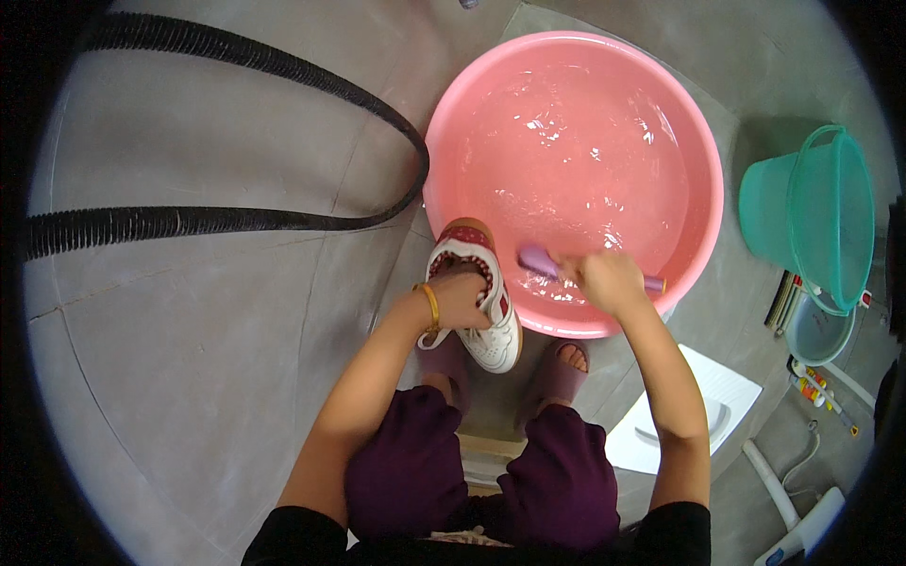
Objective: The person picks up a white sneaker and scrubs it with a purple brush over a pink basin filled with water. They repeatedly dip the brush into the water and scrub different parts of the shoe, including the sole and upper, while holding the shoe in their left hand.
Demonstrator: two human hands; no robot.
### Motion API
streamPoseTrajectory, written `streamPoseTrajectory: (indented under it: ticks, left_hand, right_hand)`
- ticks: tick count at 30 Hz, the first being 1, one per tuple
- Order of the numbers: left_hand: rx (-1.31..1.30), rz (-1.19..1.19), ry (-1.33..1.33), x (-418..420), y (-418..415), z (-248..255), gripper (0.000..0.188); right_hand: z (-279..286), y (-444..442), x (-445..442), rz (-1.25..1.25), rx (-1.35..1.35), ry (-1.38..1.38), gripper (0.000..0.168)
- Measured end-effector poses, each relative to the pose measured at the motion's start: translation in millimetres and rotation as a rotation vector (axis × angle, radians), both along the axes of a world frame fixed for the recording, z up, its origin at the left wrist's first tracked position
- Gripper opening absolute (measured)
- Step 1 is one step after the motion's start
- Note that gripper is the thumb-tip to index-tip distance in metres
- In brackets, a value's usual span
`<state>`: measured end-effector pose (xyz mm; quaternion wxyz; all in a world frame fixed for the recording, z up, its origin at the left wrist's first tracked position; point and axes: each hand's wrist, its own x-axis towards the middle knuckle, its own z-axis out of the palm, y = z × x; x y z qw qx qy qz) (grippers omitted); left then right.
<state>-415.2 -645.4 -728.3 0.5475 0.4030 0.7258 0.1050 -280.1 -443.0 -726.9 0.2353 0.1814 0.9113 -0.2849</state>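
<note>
My left hand grips a white and red sneaker, its fingers partly inside the shoe opening. The heel of the shoe reaches over the near left rim of a large pink plastic basin, and the toe points toward my feet. Water with bright ripples lies in the basin. My right hand is closed around the handle of a purple brush above the near part of the water, to the right of the shoe. The brush head is slightly blurred and apart from the shoe.
A black corrugated hose loops from the left up to the basin. At the right stand a green bucket and a grey-blue basin. A white squat toilet is set in the floor near my right arm. My slippered feet are below the basin.
</note>
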Motion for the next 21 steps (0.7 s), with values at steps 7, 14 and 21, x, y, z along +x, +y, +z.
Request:
streamPoseTrajectory:
  ticks: [7, 14, 21]
  left_hand:
    - [-0.047, -0.001, -0.006, 1, -4, -1, 0.045]
    - [0.0, -0.039, 0.054, 0, -3, 5, 0.044]
    - [-0.13, 0.017, 0.025, 1, -1, 13, 0.036]
  right_hand:
    - [28, -38, -28, -0.136, -0.389, 0.265, 0.028]
    - [1, -24, 11, -0.13, -0.212, 0.037, 0.033]
    - [-49, 42, 36, -0.605, 0.067, 0.058, 0.033]
